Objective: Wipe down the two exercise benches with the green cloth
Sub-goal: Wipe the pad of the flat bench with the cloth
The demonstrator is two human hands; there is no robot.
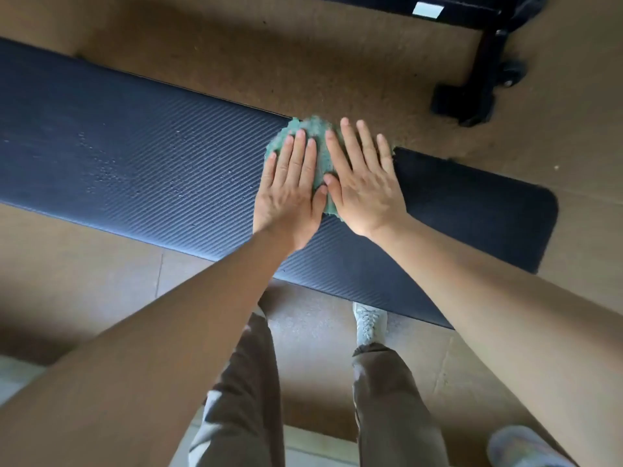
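Both hands lie flat, fingers spread, pressing the green cloth (317, 146) onto the dark ribbed bench (141, 163): the left hand (291, 190) at its 8 o'clock side, the right hand (362, 183) at 4 o'clock, thumbs touching. The cloth sits at the bench's far edge. Droplets (104, 166) speckle the pad toward 9 o'clock. A black frame (485, 69) stands on the brown floor (303, 55) at 1 o'clock.

A single wide-angle camera on the person's head looks steeply down and forward. It sits close above the dark blue ribbed padded table (141, 156), which crosses the view diagonally, with the brown floor (303, 62) beyond and the edges bowed.
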